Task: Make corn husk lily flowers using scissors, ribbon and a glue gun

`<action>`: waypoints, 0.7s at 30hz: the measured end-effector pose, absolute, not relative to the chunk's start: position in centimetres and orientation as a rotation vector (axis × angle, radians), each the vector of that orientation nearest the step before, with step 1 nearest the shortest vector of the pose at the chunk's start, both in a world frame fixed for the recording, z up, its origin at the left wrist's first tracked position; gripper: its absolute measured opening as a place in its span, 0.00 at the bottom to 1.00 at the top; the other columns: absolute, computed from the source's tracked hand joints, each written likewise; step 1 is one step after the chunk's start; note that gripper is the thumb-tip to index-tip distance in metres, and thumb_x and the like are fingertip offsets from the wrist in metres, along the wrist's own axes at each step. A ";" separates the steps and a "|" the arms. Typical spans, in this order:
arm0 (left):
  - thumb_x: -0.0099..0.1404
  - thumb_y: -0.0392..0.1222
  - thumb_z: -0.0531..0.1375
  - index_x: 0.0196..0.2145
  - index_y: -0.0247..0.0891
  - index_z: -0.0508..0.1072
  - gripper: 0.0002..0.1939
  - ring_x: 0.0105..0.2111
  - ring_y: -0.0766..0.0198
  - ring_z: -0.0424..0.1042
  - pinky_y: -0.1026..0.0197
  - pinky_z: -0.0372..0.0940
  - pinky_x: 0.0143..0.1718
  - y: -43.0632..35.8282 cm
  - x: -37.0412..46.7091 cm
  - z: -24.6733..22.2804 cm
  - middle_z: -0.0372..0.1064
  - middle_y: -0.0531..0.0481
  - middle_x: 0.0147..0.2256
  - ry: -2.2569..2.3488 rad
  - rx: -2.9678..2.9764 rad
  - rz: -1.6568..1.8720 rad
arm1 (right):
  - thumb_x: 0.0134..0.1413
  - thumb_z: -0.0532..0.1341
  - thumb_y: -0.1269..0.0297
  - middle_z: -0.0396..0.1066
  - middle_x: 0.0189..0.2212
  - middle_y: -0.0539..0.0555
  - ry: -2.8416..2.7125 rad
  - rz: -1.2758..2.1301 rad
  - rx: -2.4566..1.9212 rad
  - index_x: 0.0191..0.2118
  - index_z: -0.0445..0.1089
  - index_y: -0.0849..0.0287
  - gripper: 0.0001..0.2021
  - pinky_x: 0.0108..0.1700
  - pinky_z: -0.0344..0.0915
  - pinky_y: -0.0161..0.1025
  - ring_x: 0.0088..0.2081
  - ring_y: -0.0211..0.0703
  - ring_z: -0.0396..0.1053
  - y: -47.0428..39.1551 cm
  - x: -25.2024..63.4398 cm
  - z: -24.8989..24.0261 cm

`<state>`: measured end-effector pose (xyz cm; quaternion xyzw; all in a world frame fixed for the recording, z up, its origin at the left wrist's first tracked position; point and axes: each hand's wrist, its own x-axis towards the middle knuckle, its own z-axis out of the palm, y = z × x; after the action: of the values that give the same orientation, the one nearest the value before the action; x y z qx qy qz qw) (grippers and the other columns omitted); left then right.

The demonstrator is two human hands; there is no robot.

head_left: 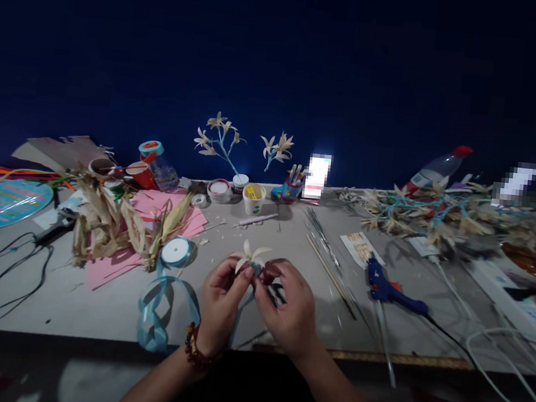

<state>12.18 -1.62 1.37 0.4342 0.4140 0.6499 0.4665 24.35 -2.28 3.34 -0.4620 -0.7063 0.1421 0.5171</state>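
Observation:
Between my two hands is a small cream-coloured artificial flower with pointed petals. My left hand pinches it at its base, thumb pressed near the petals. My right hand is closed at the other side of the base, its fingertips on the blue ribbon wrapped there. A light-blue ribbon trails in loops on the table left of my left wrist and hangs over the front edge. Its spool lies just behind. The flower's stem is hidden by my hands.
Dried corn husks lie on pink paper at left. A blue glue gun and thin metal wires lie at right. Finished flower sprigs stand at the back. Cables and a power strip fill the far right.

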 end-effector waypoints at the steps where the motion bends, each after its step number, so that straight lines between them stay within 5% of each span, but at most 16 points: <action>1: 0.61 0.43 0.65 0.29 0.37 0.74 0.08 0.31 0.65 0.67 0.65 0.65 0.34 -1.6 12.2 1.3 0.67 0.51 0.29 1.020 1.067 1.591 | 0.57 0.60 0.72 0.67 0.30 0.51 -1.699 0.367 -1.105 0.36 0.62 0.54 0.06 0.37 0.65 0.41 0.33 0.43 0.67 -2.3 24.4 3.4; 12: 0.62 0.42 0.65 0.29 0.37 0.72 0.07 0.30 0.67 0.64 0.66 0.63 0.33 -1.9 12.0 1.3 0.65 0.52 0.29 1.025 1.084 1.560 | 0.59 0.61 0.69 0.66 0.33 0.52 -1.403 0.711 -1.015 0.33 0.65 0.55 0.05 0.40 0.65 0.40 0.37 0.43 0.67 -1.6 25.6 3.7; 21: 0.63 0.40 0.64 0.30 0.38 0.71 0.06 0.31 0.67 0.62 0.66 0.61 0.34 -2.1 11.9 1.1 0.63 0.53 0.30 0.955 1.028 1.536 | 0.52 0.65 0.69 0.64 0.27 0.45 -0.861 1.056 -0.884 0.27 0.61 0.56 0.11 0.33 0.64 0.35 0.27 0.35 0.66 -0.1 27.5 3.5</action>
<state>11.89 -2.08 1.09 0.4262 0.3959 0.6369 0.5060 27.52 -0.09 3.49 -0.3950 -0.3848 0.4720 0.6878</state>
